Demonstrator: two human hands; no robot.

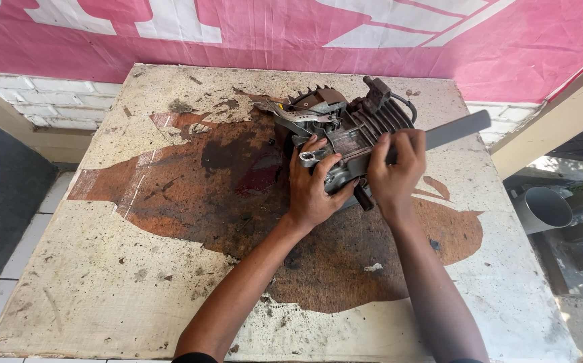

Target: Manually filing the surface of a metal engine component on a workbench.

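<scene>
Grey finned small engine (345, 131), lying on worn table; flat dark bar (456, 130) jutting right

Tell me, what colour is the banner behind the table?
Pink with white shapes, seen in the head view: banner.

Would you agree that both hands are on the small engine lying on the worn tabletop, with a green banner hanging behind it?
Not quite: the banner behind is pink with white shapes, not green, as the head view shows. The rest holds: the left hand and the right hand are both on the small engine, which lies on the worn tabletop.
</scene>
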